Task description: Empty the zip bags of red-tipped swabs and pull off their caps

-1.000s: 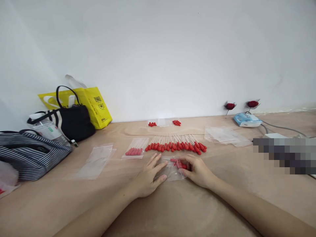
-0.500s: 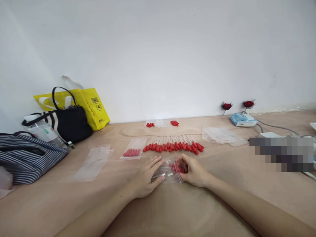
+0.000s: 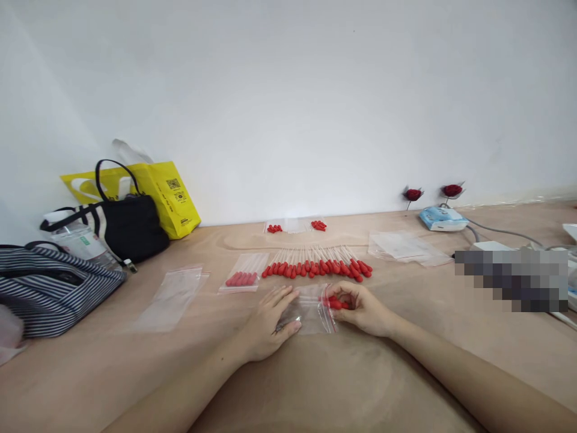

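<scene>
A clear zip-lock bag [image 3: 312,310] lies in front of me, its red-striped mouth facing right. My left hand [image 3: 270,325] holds the bag's left part against the table, thumb along the near side and fingers over the far side. At the mouth, my right hand [image 3: 360,310] has its fingers closed around a few red-tipped sticks [image 3: 336,302]. Their red ends show at the opening; the rest is hidden by the bag and hand. Just beyond, a row of red-tipped white sticks [image 3: 315,266] is fanned out. Left of that row lies a bag of red-tipped sticks [image 3: 243,273].
Flat clear bags lie at the left [image 3: 174,297] and right [image 3: 401,246]. Filled bags [image 3: 295,225] rest by the wall. A striped bag [image 3: 58,288], black handbag [image 3: 130,228] and yellow bag [image 3: 171,198] stand left. Red roses [image 3: 452,190], a blue-white pack [image 3: 444,218] and cables are right.
My right hand has shifted slightly right with the red-tipped sticks, whose red ends sat deeper inside the bag before. The bag looks flatter; my left hand has stayed in place.
</scene>
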Tool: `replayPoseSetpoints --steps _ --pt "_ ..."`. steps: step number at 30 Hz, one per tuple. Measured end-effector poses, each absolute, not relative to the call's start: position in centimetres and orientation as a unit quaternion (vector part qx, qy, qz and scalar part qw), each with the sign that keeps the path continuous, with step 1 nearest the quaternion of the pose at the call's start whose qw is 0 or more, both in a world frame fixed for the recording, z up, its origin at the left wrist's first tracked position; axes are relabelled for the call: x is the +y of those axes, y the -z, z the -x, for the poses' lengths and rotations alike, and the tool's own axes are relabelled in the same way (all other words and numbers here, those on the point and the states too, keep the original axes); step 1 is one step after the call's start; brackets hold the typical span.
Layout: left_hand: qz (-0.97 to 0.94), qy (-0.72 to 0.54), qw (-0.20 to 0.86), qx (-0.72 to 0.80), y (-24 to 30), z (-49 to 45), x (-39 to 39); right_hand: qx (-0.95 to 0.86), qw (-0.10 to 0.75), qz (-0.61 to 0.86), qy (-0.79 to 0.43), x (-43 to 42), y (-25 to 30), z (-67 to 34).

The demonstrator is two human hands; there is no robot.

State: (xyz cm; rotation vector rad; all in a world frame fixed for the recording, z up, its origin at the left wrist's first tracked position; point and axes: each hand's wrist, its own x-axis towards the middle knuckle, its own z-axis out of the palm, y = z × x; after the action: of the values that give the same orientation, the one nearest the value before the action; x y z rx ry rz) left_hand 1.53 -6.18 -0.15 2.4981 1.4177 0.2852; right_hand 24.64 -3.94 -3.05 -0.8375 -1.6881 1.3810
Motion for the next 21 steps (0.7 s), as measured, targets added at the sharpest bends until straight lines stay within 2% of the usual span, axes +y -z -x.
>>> replayPoseSetpoints --steps 6,12,21 --pt "-0.854 -0.103 0.126 0.494 0.2 -1.3 -6.3 -0.621 0.421 0.345 -0.565 -3.8 2.5 -25.7" --pt "-0.85 -0.1 0.123 0.502 0.4 -1.1 -6.3 -0.611 0.377 0.359 -0.596 -3.6 2.6 -26.5" --pt "-0.846 -0.098 0.136 0.506 0.2 -1.1 -6.4 -0.624 0.397 0.447 -0.503 -2.7 -1.2 -32.0"
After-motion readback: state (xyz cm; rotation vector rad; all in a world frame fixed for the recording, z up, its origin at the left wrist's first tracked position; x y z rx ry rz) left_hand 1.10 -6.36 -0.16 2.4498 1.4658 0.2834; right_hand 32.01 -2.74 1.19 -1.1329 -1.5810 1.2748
